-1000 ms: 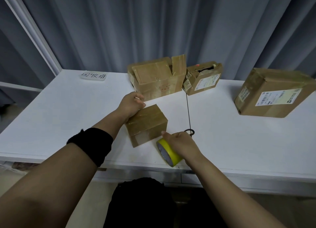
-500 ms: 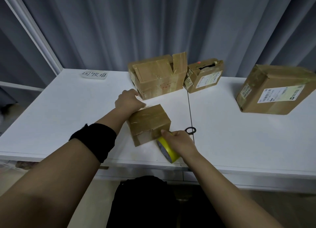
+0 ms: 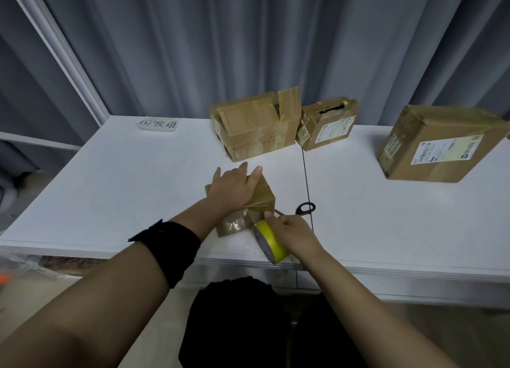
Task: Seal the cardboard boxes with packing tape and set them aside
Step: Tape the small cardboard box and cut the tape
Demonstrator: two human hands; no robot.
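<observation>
A: Your left hand has changed since half a second ago. It was curled at the far left corner of the small cardboard box; now it lies flat on the top, fingers straight and spread, pressing down.

B: Your right hand still grips the yellow tape roll, fingers wrapped round it, just beside the box's near right corner and close to the front edge of the worktop.

A: Something new, too: a strip of clear tape now shows stretched from the roll up to the box's near top edge, and it looks wrinkled on the front face.

B: The scissors lie where they were, just beyond your right hand, with only the black handle loop showing. At the back, the open box, the smaller labelled box right beside it and the large box well apart on the right have stayed put.
</observation>
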